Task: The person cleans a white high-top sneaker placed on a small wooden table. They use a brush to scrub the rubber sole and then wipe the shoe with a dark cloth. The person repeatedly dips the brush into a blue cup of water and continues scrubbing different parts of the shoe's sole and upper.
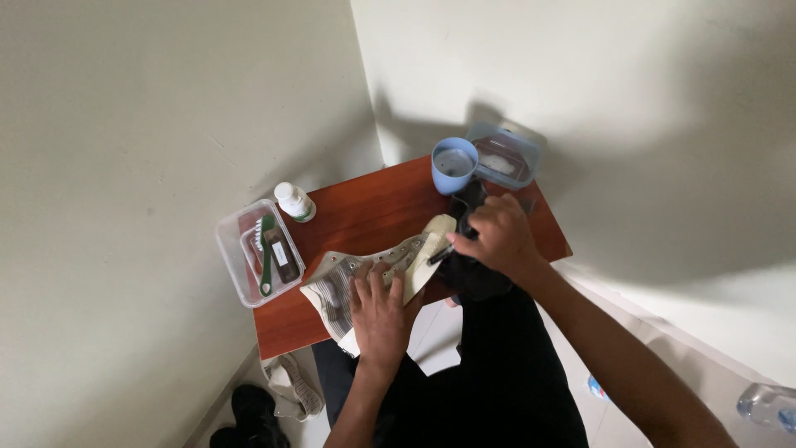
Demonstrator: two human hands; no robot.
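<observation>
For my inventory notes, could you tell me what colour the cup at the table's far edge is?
The cup is light blue, seen best in the head view.

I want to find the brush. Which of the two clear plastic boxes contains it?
The clear box at the table's left edge holds the green brush; the blue-rimmed box behind the blue cup does not.

One view only — a camera on the person's head, looking steeply down from above and a little behind the hands. It faces a room corner where two pale walls (166, 124) meet, with a small reddish wooden table (365, 216) pushed into it. The table sits mid-frame, fairly near; the person's forearms rise from the bottom edge, and the floor (613, 415) shows lower right — wide-angle, edges bowed.
</observation>
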